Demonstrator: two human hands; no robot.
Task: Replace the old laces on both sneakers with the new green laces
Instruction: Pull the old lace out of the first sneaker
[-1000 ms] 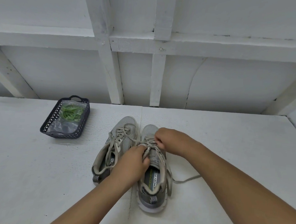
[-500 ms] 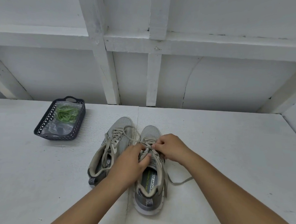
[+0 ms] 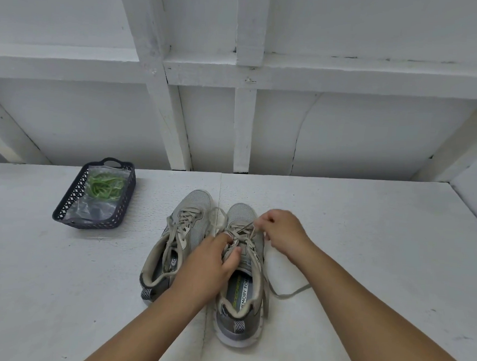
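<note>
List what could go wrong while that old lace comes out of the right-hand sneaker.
The right hand pinches the old lace near the toe; a hard pull may drag the right sneaker, which only the left hand steadies. The loose lace end trails under the right forearm and could snag.

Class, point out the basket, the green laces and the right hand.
basket [image 3: 67, 208]: head view, left wall.
green laces [image 3: 104, 186]: head view, middle of the bundle.
right hand [image 3: 283, 231]: head view, back of the hand.

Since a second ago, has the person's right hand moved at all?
Yes. The right hand has shifted right, off the middle of the right sneaker to its outer edge, pulling the old lace sideways.
</note>
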